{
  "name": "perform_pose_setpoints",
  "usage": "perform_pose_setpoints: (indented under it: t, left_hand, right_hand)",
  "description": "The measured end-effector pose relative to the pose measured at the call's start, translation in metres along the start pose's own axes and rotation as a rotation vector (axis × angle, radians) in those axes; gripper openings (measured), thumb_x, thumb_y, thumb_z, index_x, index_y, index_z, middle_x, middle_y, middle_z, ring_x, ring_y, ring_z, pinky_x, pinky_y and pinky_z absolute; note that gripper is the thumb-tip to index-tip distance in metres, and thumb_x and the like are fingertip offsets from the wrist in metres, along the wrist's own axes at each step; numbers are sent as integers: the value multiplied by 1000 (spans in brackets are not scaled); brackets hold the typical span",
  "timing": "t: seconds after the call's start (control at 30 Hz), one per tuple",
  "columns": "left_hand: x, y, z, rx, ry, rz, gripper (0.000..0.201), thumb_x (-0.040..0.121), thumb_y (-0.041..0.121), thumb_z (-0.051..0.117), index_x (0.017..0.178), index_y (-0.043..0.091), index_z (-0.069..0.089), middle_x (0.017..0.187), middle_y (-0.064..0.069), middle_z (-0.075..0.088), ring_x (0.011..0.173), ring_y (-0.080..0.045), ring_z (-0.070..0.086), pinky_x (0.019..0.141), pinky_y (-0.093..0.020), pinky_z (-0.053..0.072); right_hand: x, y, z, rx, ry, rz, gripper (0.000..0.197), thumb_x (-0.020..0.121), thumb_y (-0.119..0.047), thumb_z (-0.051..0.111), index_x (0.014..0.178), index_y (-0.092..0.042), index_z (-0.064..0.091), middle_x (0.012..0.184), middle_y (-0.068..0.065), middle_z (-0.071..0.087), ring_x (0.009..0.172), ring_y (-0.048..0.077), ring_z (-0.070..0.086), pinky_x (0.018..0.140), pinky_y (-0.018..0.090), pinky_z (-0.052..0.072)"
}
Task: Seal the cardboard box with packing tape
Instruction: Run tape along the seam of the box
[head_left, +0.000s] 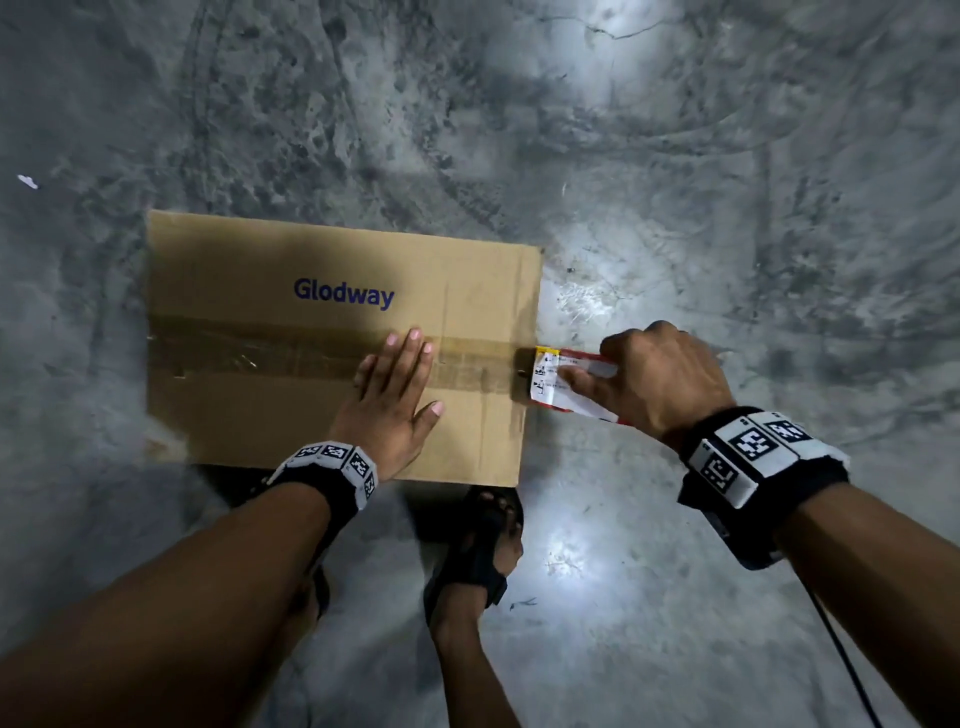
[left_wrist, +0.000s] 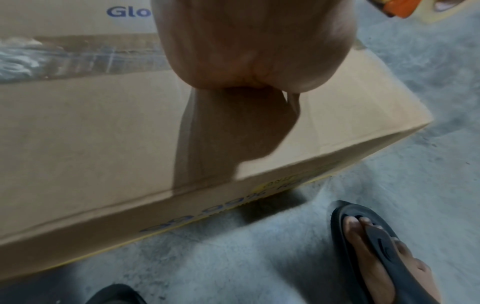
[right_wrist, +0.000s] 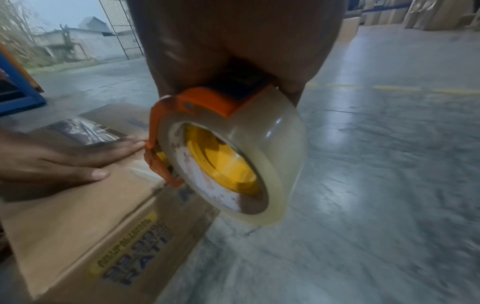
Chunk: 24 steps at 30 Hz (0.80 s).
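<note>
the left hand (head_left: 390, 395) lies flat with straight fingers on the taped seam of the cardboard box (head_left: 467, 291) on the floor, while the right hand (head_left: 655, 379) grips the tape dispenser (right_wrist: 207, 131) at the box's right edge.

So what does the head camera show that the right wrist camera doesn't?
Only the head view shows the whole box top with the "Glodway" print, both wristbands, and the right hand gripping the dispenser from above. Only the right wrist view shows the clear tape roll on its yellow core, the orange dispenser frame, the print on the box's side, and a gate and stacked cartons behind. Both show the cardboard box, the left hand pressed flat on it, and the tape strip along the seam.
</note>
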<state>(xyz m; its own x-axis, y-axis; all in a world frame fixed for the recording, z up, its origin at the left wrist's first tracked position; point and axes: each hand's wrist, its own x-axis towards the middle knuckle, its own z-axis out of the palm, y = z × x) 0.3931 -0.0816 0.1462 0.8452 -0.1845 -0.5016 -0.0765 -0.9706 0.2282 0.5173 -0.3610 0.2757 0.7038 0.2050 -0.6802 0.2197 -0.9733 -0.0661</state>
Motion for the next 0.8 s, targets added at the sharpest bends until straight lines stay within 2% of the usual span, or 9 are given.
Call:
perform_pose_setpoints:
  t: [0.07,0.17,0.23,0.3,0.47,0.57,0.63,0.8]
  left_hand:
    - [1,2,-2,20,-6,0,75,97,49,33,157,18,-1,166,-3,-8,152,-23,-10,120,-40,-3]
    - [0,2,-2,40,-12,-9,75,97,50,34,157,15,5,166,-6,-2,153,-27,-3,120,-41,-1]
    - [2,3,0,37,-5,-4,76,97,50,34,157,15,4,166,-6,-2,153,-27,-4,121,-41,-2]
    - [3,2,4,38,-4,4,76,97,51,31,157,15,1,166,-5,-5,153,-26,-7,121,-40,-4]
    - [4,0,10,17,-5,2,73,99,51,25,156,17,-7,164,-2,-19,151,-25,-18,121,-40,-10]
    - [4,1,8,17,-21,0,73,100,51,22,154,19,-15,162,-1,-26,149,-24,-24,120,-39,-15]
    - [4,0,8,16,-27,6,73,100,50,22,154,19,-15,162,-1,-26,149,-23,-25,119,-38,-17]
    - [3,3,2,10,-83,15,73,99,52,19,153,19,-19,160,0,-31,147,-22,-31,119,-39,-15]
  right_hand:
    - [-6,22,-2,-19,0,39,56,91,-71,51,76,-18,62,69,5,44,85,39,69,64,32,35]
    - [-3,26,1,-36,3,61,59,95,-65,51,92,-11,73,79,14,56,88,39,69,66,33,36]
    - [7,16,8,-27,-11,67,54,98,-58,50,102,-10,73,97,18,68,93,38,68,68,34,35]
    - [17,4,16,-22,-20,73,49,100,-52,50,107,-9,72,108,18,70,98,39,68,70,34,35]
    - [32,-19,24,-79,18,43,40,101,-41,51,111,-8,71,112,18,70,102,40,68,72,36,35]
    - [39,-30,38,-197,-32,-12,29,103,-27,50,113,-11,71,114,13,72,103,36,71,69,35,38]
    - [40,-27,50,-173,-63,34,30,102,-29,50,112,-10,72,112,13,73,102,36,71,69,34,40]
    - [26,-20,67,21,20,221,43,101,-45,52,103,-7,74,105,17,74,95,38,71,70,35,40]
